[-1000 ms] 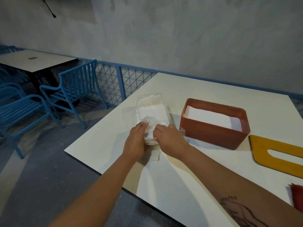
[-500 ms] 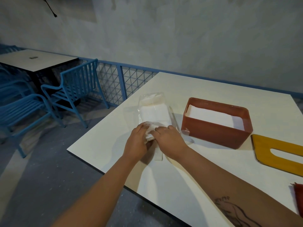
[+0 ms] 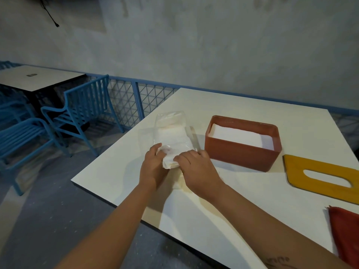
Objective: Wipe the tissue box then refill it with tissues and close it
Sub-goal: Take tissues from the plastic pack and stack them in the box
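Observation:
A clear plastic tissue pack (image 3: 172,133) with white tissues inside lies on the white table (image 3: 242,200), left of the box. My left hand (image 3: 152,167) and my right hand (image 3: 196,169) both grip the pack's near end, fingers closed on crumpled plastic and tissue. The brown-red tissue box (image 3: 242,150) stands open to the right of the pack, with white tissues inside. Its yellow lid (image 3: 318,177), with a long slot, lies flat on the table to the right of the box.
A red cloth (image 3: 345,230) lies at the table's right edge, near me. The table's near-left edge runs just below my forearms. Blue chairs (image 3: 77,113), a blue mesh railing (image 3: 132,105) and another table (image 3: 37,78) stand to the left beyond the floor gap.
Both hands stayed on the pack's near end with slight finger shifts, bunching the plastic and tissue a little more. Box, lid and cloth have not moved.

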Available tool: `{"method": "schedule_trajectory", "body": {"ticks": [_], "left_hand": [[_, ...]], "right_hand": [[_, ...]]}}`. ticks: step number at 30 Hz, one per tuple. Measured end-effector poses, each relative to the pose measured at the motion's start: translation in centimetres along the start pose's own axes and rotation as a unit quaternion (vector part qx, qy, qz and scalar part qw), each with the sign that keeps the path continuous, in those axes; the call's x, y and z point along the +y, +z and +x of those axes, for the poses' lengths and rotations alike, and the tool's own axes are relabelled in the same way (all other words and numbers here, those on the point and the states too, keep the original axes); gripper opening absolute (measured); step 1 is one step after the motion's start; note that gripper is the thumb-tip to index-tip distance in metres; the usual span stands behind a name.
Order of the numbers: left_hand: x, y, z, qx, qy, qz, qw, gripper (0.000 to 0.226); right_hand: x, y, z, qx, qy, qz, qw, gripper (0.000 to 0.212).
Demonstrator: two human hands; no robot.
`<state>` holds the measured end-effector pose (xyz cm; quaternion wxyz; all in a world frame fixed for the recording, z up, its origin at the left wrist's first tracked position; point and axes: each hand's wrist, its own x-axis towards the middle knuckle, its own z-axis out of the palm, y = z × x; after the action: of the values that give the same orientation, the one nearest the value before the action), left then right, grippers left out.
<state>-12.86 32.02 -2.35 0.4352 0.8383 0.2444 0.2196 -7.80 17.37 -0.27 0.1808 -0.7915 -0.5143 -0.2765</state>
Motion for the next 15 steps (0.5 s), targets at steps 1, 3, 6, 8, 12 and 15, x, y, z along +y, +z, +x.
{"method": "schedule_trajectory", "body": {"ticks": [1, 3, 6, 8, 12, 15], "left_hand": [[0.4, 0.0, -0.1, 0.001, -0.028, -0.028, 0.999, 0.038], [0.8, -0.2, -0.3, -0.004, -0.056, -0.075, 0.996, 0.041], [1.1, -0.4, -0.8, 0.013, -0.042, -0.047, 0.998, 0.045], [1.2, -0.4, -1.1, 0.035, 0.037, 0.091, 0.995, 0.037], [2.7, -0.7, -2.2, 0.063, 0.123, 0.162, 0.977, 0.03], [5.0, -0.9, -2.9, 0.083, 0.129, 0.137, 0.979, 0.029]], "right_hand": [[0.0, -0.6, -0.2, 0.007, 0.005, 0.013, 1.0, 0.031], [0.3, -1.9, -0.6, 0.015, 0.022, 0.037, 0.999, 0.031], [1.1, -3.8, -1.6, 0.037, 0.059, 0.103, 0.992, 0.025], [1.9, -5.1, -2.1, 0.048, 0.101, 0.153, 0.982, 0.023], [3.7, -7.7, -3.2, 0.067, 0.19, 0.267, 0.942, 0.017], [5.1, -9.9, -4.2, 0.068, 0.279, 0.403, 0.869, 0.011]]}}
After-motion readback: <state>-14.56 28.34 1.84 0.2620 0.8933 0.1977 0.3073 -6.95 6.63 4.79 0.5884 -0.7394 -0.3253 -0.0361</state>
